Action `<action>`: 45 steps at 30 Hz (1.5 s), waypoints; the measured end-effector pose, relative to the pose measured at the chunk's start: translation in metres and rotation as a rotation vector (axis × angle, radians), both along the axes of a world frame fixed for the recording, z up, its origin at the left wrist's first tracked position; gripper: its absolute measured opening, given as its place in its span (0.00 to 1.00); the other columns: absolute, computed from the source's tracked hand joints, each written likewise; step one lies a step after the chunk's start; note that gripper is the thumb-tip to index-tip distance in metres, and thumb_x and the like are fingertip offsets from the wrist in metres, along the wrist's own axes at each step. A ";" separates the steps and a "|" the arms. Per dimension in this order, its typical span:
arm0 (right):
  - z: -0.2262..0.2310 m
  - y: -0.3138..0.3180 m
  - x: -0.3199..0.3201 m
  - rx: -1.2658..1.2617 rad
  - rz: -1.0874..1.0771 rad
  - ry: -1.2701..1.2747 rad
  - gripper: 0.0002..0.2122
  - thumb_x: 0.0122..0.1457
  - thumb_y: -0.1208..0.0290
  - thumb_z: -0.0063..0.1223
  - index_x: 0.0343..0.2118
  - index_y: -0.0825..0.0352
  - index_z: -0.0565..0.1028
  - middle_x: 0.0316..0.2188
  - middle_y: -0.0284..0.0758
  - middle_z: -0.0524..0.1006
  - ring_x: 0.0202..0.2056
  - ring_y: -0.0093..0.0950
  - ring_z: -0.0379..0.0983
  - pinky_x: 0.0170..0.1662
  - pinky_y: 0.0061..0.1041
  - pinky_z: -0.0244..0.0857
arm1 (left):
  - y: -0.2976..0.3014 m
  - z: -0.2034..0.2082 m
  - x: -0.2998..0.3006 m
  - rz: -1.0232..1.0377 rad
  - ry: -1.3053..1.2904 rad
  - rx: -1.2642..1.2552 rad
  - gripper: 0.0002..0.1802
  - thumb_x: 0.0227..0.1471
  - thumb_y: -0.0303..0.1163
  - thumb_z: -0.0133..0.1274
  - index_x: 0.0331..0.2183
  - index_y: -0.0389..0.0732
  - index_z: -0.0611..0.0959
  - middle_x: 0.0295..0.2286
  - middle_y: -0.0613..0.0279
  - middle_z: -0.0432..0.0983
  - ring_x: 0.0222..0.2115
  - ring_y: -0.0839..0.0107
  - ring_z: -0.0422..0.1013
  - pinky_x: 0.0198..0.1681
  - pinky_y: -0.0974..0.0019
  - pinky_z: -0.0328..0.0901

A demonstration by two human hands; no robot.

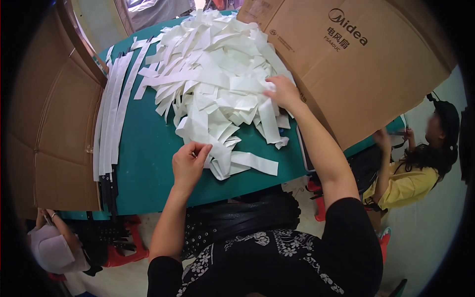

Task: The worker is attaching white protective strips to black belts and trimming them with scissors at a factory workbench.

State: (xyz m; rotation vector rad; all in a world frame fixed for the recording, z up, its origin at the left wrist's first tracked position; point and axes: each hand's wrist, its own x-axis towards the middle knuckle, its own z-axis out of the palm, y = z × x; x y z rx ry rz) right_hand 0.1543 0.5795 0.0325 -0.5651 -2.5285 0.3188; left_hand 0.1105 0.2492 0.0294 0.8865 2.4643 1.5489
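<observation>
A large heap of white fabric-like strips lies loosely tangled on the green table. My left hand is closed in a pinch at the near edge of the heap, beside a folded strip. Something small and dark shows at its fingertips, too little to name. Farther right, my right hand reaches to the heap's right side, thumb and finger bent around a white strip. The heap partly hides that grip.
Long white strips lie over dark eyeleted straps at the left. Cardboard stands on the left, and a big cardboard box at the right. A person in yellow works at right, another in a pale cap at lower left. Black eyeleted straps lie before me.
</observation>
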 end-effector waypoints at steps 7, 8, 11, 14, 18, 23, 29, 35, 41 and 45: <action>0.032 0.005 -0.060 -0.325 0.210 -0.475 0.17 0.42 0.62 0.54 0.36 0.64 0.73 0.29 0.36 0.75 0.33 0.30 0.71 0.38 0.28 0.64 | 0.014 -0.005 0.009 -0.026 -0.184 0.106 0.10 0.45 0.33 0.54 0.23 0.34 0.78 0.14 0.65 0.70 0.16 0.81 0.63 0.19 0.75 0.60; 0.039 0.002 -0.062 -0.513 0.299 -0.426 0.16 0.42 0.67 0.52 0.36 0.68 0.71 0.27 0.38 0.75 0.29 0.30 0.72 0.35 0.28 0.65 | 0.026 -0.004 0.009 -0.061 -0.189 0.142 0.11 0.45 0.33 0.54 0.25 0.34 0.78 0.15 0.65 0.70 0.17 0.82 0.64 0.20 0.75 0.60; 0.041 -0.018 -0.065 -1.108 0.181 -0.269 0.14 0.44 0.74 0.47 0.36 0.71 0.68 0.26 0.40 0.74 0.24 0.28 0.72 0.28 0.26 0.67 | 0.077 0.009 0.015 -0.181 -0.237 0.167 0.19 0.43 0.36 0.56 0.35 0.33 0.75 0.22 0.59 0.72 0.20 0.75 0.68 0.25 0.71 0.64; 0.026 -0.039 -0.072 -1.296 0.118 -0.057 0.11 0.46 0.78 0.43 0.33 0.75 0.67 0.22 0.41 0.74 0.19 0.28 0.71 0.21 0.24 0.64 | 0.134 -0.004 0.014 -0.099 0.188 0.023 0.26 0.40 0.38 0.57 0.38 0.30 0.70 0.26 0.54 0.73 0.23 0.62 0.70 0.28 0.63 0.65; 0.023 -0.047 -0.069 -1.638 -0.108 0.092 0.10 0.53 0.72 0.45 0.37 0.71 0.65 0.24 0.38 0.71 0.27 0.28 0.71 0.27 0.26 0.66 | 0.167 -0.012 0.007 0.033 0.317 0.027 0.25 0.37 0.37 0.57 0.37 0.33 0.70 0.25 0.51 0.72 0.25 0.55 0.70 0.30 0.61 0.64; 0.054 -0.058 -0.032 -1.798 -0.058 0.109 0.20 0.54 0.58 0.47 0.42 0.68 0.63 0.30 0.37 0.67 0.32 0.29 0.67 0.33 0.27 0.64 | 0.138 -0.020 -0.015 -0.219 -0.353 0.024 0.14 0.42 0.30 0.52 0.32 0.32 0.74 0.23 0.59 0.74 0.24 0.71 0.71 0.26 0.70 0.64; 0.034 -0.074 0.057 -1.580 0.318 -0.525 0.22 0.53 0.52 0.45 0.41 0.67 0.68 0.39 0.34 0.71 0.35 0.25 0.68 0.33 0.23 0.65 | 0.078 0.005 -0.003 -0.216 -1.087 0.369 0.10 0.44 0.31 0.56 0.25 0.34 0.78 0.23 0.62 0.74 0.23 0.76 0.70 0.28 0.76 0.66; 0.000 -0.123 0.096 -1.734 0.367 -0.431 0.11 0.48 0.64 0.56 0.28 0.68 0.75 0.22 0.30 0.74 0.22 0.17 0.68 0.22 0.15 0.63 | 0.052 -0.006 0.007 -0.226 -0.944 0.248 0.11 0.40 0.32 0.59 0.20 0.35 0.77 0.16 0.63 0.71 0.16 0.78 0.66 0.21 0.77 0.63; -0.024 -0.159 0.120 -1.805 0.406 -0.279 0.11 0.47 0.67 0.58 0.27 0.70 0.74 0.22 0.30 0.74 0.20 0.16 0.66 0.20 0.13 0.60 | 0.036 -0.007 0.026 -0.292 -0.979 0.183 0.11 0.40 0.32 0.60 0.20 0.34 0.77 0.15 0.64 0.71 0.14 0.79 0.65 0.19 0.77 0.61; -0.031 -0.178 0.134 -1.821 0.478 -0.203 0.12 0.48 0.65 0.57 0.29 0.70 0.74 0.22 0.29 0.74 0.20 0.16 0.66 0.21 0.14 0.60 | 0.031 -0.006 0.037 -0.337 -1.019 0.127 0.11 0.40 0.32 0.60 0.20 0.35 0.77 0.16 0.65 0.71 0.15 0.79 0.64 0.19 0.77 0.60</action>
